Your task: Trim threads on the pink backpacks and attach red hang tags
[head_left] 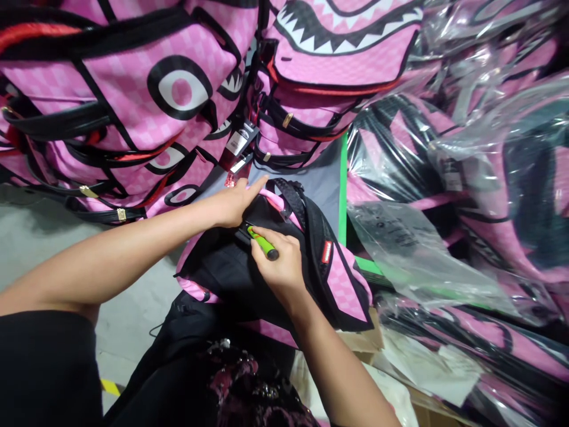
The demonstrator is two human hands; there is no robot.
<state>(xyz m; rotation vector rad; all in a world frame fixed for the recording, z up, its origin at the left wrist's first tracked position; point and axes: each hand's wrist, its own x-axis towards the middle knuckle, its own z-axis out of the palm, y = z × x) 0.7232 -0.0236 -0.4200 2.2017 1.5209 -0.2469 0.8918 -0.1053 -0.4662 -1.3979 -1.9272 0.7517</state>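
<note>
A black and pink checkered backpack (222,273) lies in front of me, its black side up, with a strap and a small red label on its right part. My right hand (282,258) is closed around a small bright green tool (263,242) with a black end. The tool's thin tip points at the black fabric by my left hand; its exact kind is hard to make out. My left hand (235,204) rests on the upper edge of the backpack, fingers stretched out and partly hidden against it.
Pink shark-mouth backpacks (338,65) and several stacked bags with eye prints (178,92) stand beyond. Hang tags (240,139) dangle between them. Plastic-wrapped bags (489,178) fill the right side. A grey surface with a green edge (342,190) lies behind; cardboard (364,341) shows below.
</note>
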